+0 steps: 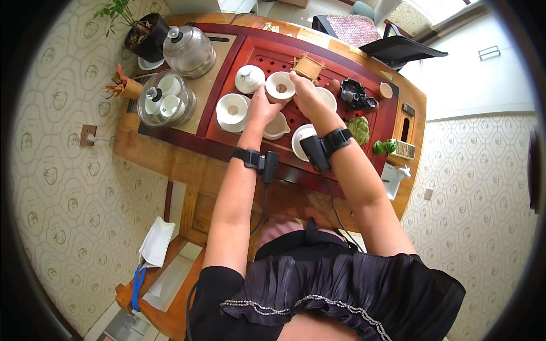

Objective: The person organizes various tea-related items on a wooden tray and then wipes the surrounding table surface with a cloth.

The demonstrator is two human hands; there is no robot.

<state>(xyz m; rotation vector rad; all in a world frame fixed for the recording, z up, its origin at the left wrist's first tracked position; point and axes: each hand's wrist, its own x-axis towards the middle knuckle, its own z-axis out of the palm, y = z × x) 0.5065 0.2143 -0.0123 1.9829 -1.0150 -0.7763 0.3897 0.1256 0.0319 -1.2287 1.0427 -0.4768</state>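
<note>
Both my hands hold a white tea strainer funnel [280,85] above the red wooden tea tray [213,147]. My left hand [263,108] grips its left and lower side, and my right hand [303,91] has its fingers against the right side. Left of it is a white lidded bowl [250,79] with a dark design. A second white funnel-shaped piece [233,109] rests on white ware farther left. Below my hands lies a white spouted bowl [276,127]. A white dish [327,100] is partly hidden behind my right forearm, and a white round vessel [298,143] sits beside the right wrist strap.
A glass kettle [190,53] and a glass-covered pot of cups [164,102] stand at the left, near a potted plant [147,40]. A bamboo rack [308,68], a black ornament [354,94] and a green figurine [358,130] are on the tray. Cables hang from both wrist straps.
</note>
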